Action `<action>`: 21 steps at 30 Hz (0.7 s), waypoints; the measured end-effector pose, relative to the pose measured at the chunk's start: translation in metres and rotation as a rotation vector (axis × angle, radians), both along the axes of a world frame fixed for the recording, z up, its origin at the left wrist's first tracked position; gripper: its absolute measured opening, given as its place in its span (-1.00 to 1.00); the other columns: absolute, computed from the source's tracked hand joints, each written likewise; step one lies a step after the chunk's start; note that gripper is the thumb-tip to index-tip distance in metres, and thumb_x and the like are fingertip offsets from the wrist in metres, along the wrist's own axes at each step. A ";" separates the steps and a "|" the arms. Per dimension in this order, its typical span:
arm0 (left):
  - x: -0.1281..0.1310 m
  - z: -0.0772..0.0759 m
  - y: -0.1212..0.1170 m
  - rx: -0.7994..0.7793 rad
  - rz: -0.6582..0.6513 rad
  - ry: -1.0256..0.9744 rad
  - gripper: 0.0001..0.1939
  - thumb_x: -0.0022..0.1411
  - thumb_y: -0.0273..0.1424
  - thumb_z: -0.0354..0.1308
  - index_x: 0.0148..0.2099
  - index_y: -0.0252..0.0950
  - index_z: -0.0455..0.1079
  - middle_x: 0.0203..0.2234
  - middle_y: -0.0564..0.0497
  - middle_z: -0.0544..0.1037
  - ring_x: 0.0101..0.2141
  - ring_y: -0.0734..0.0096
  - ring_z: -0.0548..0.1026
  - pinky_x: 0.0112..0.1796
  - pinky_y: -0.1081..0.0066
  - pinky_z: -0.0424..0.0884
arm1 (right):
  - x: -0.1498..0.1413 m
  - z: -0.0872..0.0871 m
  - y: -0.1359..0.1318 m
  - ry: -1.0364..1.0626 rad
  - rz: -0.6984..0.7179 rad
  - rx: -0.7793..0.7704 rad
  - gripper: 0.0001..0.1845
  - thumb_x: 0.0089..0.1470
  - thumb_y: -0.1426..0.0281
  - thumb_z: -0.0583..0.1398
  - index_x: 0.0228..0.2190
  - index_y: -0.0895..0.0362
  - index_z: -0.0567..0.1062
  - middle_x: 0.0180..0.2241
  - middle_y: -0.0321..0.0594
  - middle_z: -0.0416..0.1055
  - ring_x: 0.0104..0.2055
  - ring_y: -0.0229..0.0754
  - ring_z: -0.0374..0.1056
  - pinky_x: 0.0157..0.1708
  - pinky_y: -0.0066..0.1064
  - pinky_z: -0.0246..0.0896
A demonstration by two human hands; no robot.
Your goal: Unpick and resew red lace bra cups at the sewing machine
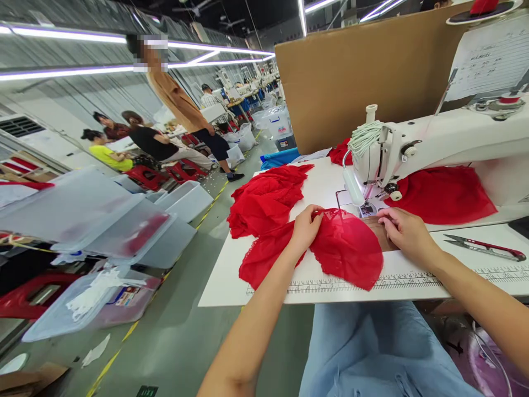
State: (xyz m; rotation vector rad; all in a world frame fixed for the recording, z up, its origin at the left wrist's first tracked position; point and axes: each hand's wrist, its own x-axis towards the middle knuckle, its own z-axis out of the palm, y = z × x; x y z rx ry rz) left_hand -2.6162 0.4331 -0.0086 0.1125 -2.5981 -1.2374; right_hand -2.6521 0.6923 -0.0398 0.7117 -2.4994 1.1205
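Observation:
In the head view my left hand (308, 227) pinches the lace edge of a sheer red fabric piece (349, 251), which spreads over the table's front part. My right hand (404, 231) rests just right of the needle area, thumb and fingers pressed together over a brown patch (384, 234); what they pinch is too small to make out. The white sewing machine (438, 149) stands behind both hands, its lit presser foot (367, 209) between them and slightly farther back. A pile of red fabric (268, 196) lies left of my left hand.
Thread snips (485, 246) lie at the right, behind a printed ruler strip (314, 286). More red fabric (448, 193) sits under the machine arm. A cardboard panel (363, 77) rises behind. Plastic bins (124, 231) stand left of the aisle, where a person (182, 105) stands.

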 end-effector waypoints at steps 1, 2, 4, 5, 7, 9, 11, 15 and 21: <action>0.000 -0.002 0.000 0.017 -0.004 0.017 -0.82 0.21 -0.54 0.05 -0.19 -0.24 0.43 -0.35 0.05 0.57 -0.39 0.37 0.44 -0.30 0.38 0.31 | 0.000 0.000 0.000 -0.010 0.011 -0.021 -0.78 0.11 0.39 0.05 -0.29 0.05 0.48 -0.35 -0.16 0.56 -0.30 -0.03 0.47 -0.27 -0.22 0.32; 0.001 -0.004 0.001 0.031 -0.008 0.031 -0.81 0.21 -0.54 0.05 -0.19 -0.23 0.44 -0.36 0.06 0.57 -0.39 0.37 0.44 -0.29 0.39 0.31 | 0.000 0.000 -0.001 -0.022 0.020 -0.044 -0.78 0.11 0.39 0.05 -0.29 0.05 0.49 -0.34 -0.16 0.56 -0.28 -0.02 0.47 -0.25 -0.21 0.32; 0.002 -0.006 0.001 0.044 -0.015 0.051 -0.81 0.20 -0.53 0.06 -0.18 -0.22 0.44 -0.41 0.09 0.55 -0.43 0.38 0.41 -0.32 0.39 0.28 | 0.001 -0.001 -0.003 -0.041 0.026 -0.088 -0.78 0.10 0.39 0.05 -0.31 0.06 0.49 -0.32 -0.14 0.56 -0.25 0.00 0.47 -0.21 -0.17 0.31; 0.002 -0.007 0.002 0.050 -0.016 0.064 -0.83 0.19 -0.52 0.07 -0.20 -0.22 0.44 -0.45 0.11 0.53 -0.45 0.39 0.38 -0.33 0.40 0.26 | 0.001 -0.001 -0.004 -0.052 0.027 -0.105 -0.78 0.10 0.39 0.05 -0.32 0.06 0.50 -0.32 -0.13 0.56 -0.24 0.01 0.47 -0.19 -0.16 0.31; 0.004 -0.006 0.003 0.069 -0.019 0.097 -0.90 0.18 -0.50 0.10 -0.28 -0.22 0.42 -0.48 0.12 0.48 -0.45 0.40 0.35 -0.33 0.40 0.23 | 0.002 -0.001 -0.005 -0.072 0.028 -0.129 -0.79 0.08 0.40 0.06 -0.33 0.06 0.50 -0.31 -0.13 0.56 -0.23 0.00 0.46 -0.18 -0.16 0.30; 0.005 -0.004 0.005 0.104 -0.018 0.126 -0.93 0.19 -0.46 0.11 -0.35 -0.23 0.38 -0.49 0.12 0.44 -0.43 0.41 0.33 -0.32 0.41 0.22 | 0.002 0.000 -0.005 -0.100 0.029 -0.151 -0.80 0.08 0.39 0.07 -0.32 0.07 0.50 -0.33 -0.14 0.56 -0.29 -0.04 0.45 -0.23 -0.20 0.31; 0.006 -0.002 0.006 0.149 -0.015 0.141 -0.88 0.24 -0.40 0.09 -0.38 -0.24 0.33 -0.50 0.12 0.41 -0.42 0.42 0.33 -0.32 0.43 0.23 | 0.004 0.002 -0.004 -0.151 0.047 -0.181 -0.79 0.11 0.33 0.09 -0.28 0.08 0.50 -0.46 -0.20 0.52 -0.41 -0.10 0.42 -0.33 -0.26 0.30; 0.005 -0.003 0.006 0.253 -0.003 0.150 -0.81 0.31 -0.33 0.00 -0.37 -0.23 0.28 -0.48 0.11 0.38 -0.41 0.44 0.33 -0.34 0.48 0.29 | 0.006 0.005 -0.005 -0.297 0.147 -0.242 -0.63 0.12 0.10 0.14 -0.19 0.10 0.48 -0.56 -0.29 0.47 -0.62 -0.23 0.29 -0.60 -0.39 0.17; 0.001 -0.007 0.006 0.309 0.021 0.125 -0.82 0.31 -0.37 0.00 -0.38 -0.23 0.26 -0.48 0.12 0.36 -0.40 0.46 0.33 -0.35 0.51 0.31 | -0.004 0.003 -0.005 -0.388 0.213 -0.338 -0.63 0.00 0.12 0.18 -0.23 0.11 0.48 -0.29 -0.12 0.59 -0.64 -0.34 0.21 -0.59 -0.41 0.18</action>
